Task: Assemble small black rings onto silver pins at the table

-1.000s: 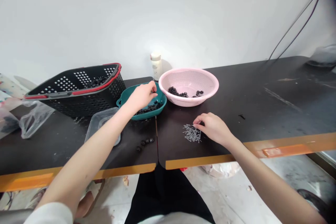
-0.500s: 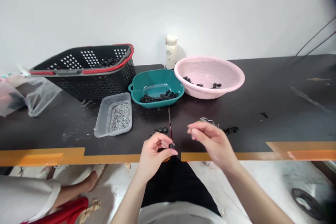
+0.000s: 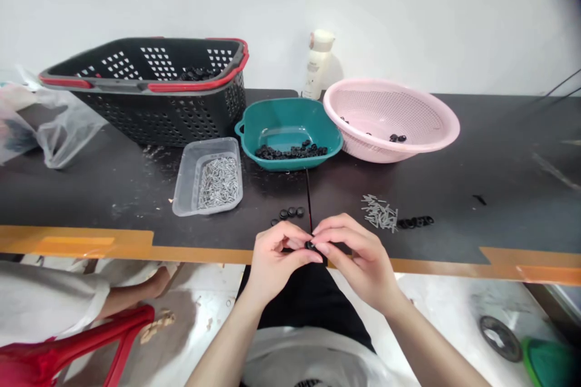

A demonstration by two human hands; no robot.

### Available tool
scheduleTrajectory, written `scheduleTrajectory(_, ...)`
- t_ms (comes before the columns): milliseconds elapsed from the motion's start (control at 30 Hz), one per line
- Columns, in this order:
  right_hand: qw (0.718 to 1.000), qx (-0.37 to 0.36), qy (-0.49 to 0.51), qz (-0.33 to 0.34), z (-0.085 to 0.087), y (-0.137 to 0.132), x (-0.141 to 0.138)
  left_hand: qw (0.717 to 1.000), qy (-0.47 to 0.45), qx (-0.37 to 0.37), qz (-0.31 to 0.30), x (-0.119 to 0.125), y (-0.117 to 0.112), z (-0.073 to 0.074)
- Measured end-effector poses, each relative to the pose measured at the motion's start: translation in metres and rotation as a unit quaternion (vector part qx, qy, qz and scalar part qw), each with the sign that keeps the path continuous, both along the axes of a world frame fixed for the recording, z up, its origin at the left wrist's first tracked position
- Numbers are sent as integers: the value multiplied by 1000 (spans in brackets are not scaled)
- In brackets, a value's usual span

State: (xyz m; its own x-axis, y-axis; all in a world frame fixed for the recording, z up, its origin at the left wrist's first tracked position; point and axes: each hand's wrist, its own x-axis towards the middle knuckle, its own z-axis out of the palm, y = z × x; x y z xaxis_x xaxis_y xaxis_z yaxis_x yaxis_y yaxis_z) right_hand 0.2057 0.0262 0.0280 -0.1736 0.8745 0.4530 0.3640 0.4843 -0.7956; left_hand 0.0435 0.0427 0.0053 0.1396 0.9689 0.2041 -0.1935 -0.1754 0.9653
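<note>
My left hand [image 3: 276,257] pinches a small black ring [image 3: 309,245] over the table's front edge. My right hand [image 3: 358,257] meets it fingertip to fingertip, its fingers pinched against the same ring; anything else in them is too small to see. A loose pile of small metal pins [image 3: 380,213] lies on the table just beyond my right hand, with a short row of black rings [image 3: 415,222] beside it. A few more black rings [image 3: 290,213] lie beyond my left hand. The teal bowl [image 3: 272,118] holds many black rings.
A pink colander [image 3: 436,133] with a few black rings stands at the right. A clear tray [image 3: 190,160] holds metal pins. A black basket with red trim [image 3: 149,106], a white bottle [image 3: 318,63] and plastic bags [image 3: 40,127] stand behind and left. Another person's leg [image 3: 68,308] shows at lower left.
My left hand came back from the teal bowl with a black ring, my right hand left the pin pile, and both have met at the table edge. The view has tilted down.
</note>
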Motion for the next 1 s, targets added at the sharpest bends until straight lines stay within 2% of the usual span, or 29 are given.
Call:
scheduleTrajectory(233,985,121,-121,0,11,0,6,997,-11,-70,-20,0,-1,1)
scheduleTrajectory(300,981,132,-139,7,13,0,7,996,-19,-82,-27,0,-1,0)
scheduleTrajectory(467,995,51,-87,27,13,2,7,992,-37,-117,-24,1,0,-1)
scheduleTrajectory(600,998,30,-45,41,7,2,8,986,-52,-151,-44,1,1,-1)
scheduleTrajectory(767,997,-22,35,66,-1,-2,14,990,-61,-122,-34,0,3,1)
scheduleTrajectory(833,998,-36,39,46,-1,-2,22,993,-57,-101,-28,0,3,1)
scheduleTrajectory(900,999,-41,31,-8,0,0,37,994,-58,-91,-24,0,2,0)
scheduleTrajectory(1000,986,-55,17,-155,2,6,71,994,-61,-86,-13,0,0,-5)
